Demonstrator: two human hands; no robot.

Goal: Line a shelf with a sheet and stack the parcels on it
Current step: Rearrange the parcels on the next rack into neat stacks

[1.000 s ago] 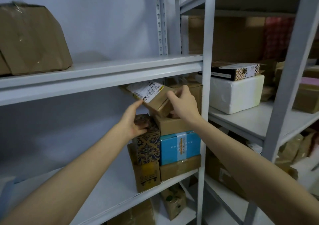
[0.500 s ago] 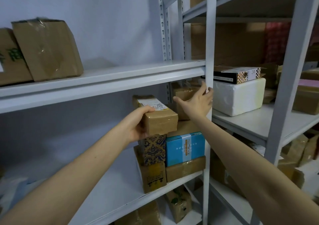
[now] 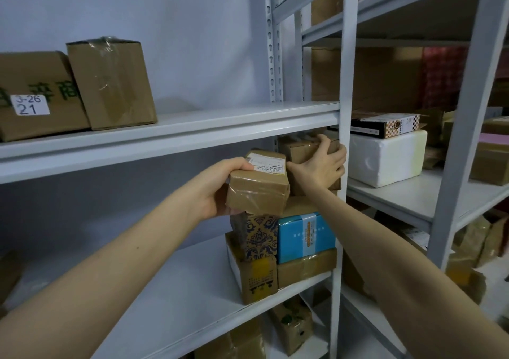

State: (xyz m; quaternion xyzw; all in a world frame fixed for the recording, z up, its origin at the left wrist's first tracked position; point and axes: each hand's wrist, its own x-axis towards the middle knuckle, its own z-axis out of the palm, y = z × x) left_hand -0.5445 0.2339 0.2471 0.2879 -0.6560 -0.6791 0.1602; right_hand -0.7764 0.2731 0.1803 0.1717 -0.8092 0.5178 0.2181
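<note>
Your left hand [image 3: 217, 190] grips the taped brown parcel [image 3: 257, 190] by its left end, holding it atop the patterned box [image 3: 260, 239]. Your right hand [image 3: 321, 166] is wrapped over the cardboard box [image 3: 300, 149] at the top of the stack, fingers curled on its upper edge, hard by the upright post [image 3: 344, 138]. Below sit the blue box [image 3: 305, 237] and more brown cartons on the grey shelf [image 3: 179, 298]. No lining sheet can be made out.

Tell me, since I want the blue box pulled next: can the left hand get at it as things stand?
Probably not yet. The left hand is holding a taped brown parcel, and the blue box sits under other boxes, only its front face exposed.
</note>
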